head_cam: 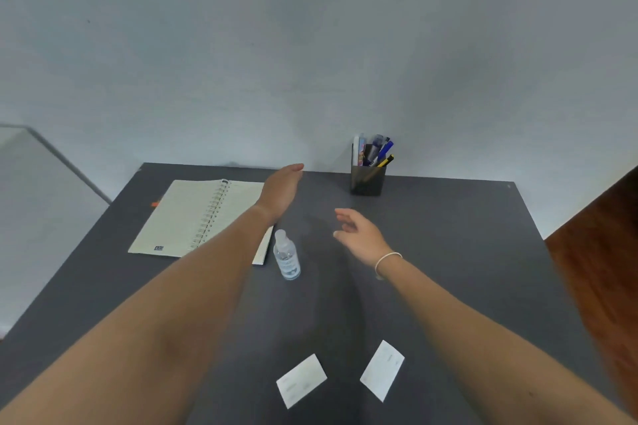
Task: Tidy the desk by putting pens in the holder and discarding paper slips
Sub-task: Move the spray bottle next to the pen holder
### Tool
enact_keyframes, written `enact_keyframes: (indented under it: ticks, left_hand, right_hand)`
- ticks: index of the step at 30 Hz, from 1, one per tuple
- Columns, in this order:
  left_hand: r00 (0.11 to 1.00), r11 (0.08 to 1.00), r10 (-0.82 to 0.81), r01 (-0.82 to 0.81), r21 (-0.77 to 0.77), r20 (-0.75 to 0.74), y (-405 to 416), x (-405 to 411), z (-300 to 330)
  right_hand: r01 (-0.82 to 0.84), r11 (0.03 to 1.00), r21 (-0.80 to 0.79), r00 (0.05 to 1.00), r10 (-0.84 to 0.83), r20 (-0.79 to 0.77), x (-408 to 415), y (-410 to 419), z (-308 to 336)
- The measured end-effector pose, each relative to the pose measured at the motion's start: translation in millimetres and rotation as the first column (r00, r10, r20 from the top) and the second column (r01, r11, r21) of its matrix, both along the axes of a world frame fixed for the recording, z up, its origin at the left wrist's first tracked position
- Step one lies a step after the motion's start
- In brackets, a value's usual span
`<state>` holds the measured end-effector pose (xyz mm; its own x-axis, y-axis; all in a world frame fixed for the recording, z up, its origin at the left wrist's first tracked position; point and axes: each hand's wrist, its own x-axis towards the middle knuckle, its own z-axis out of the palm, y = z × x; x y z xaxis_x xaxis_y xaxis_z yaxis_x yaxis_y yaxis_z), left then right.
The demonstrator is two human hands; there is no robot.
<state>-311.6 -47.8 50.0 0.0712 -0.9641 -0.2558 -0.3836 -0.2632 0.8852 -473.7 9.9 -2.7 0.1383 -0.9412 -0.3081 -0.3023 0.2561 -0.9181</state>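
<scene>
A dark square pen holder (368, 179) stands at the back of the dark desk (448, 252), with several pens (379, 152) sticking out of it. Two white paper slips lie near the front edge: one (301, 379) in the middle, another (382, 369) to its right. My left hand (281, 191) reaches over the desk's far part, left of the holder, fingers straight and empty. Lower and nearer, my right hand (359, 235) hovers with its fingers spread, holding nothing.
An open spiral notebook (193, 214) lies at the back left, partly under my left forearm. A small clear bottle (286, 255) stands beside it. A small orange thing (155, 204) peeks out left of the notebook. A wall rises behind the desk; wooden floor shows at right.
</scene>
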Motion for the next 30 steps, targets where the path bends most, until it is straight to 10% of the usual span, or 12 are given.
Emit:
enact_keyframes:
  ticks: [10, 30]
  left_hand:
    - [0.99, 0.993, 0.076, -0.085, 0.078, 0.12, 53.9, 77.9, -23.3]
    - [0.902, 0.968, -0.251, 0.243, 0.069, 0.351, 39.7, 10.7, -73.2]
  right_hand:
    - [-0.284, 0.956, -0.072, 0.952, 0.272, -0.142, 66.5, 18.8, 4.7]
    - [-0.013, 0.984, -0.178, 0.972, -0.029, -0.234, -43.5, -29.4, 27.1]
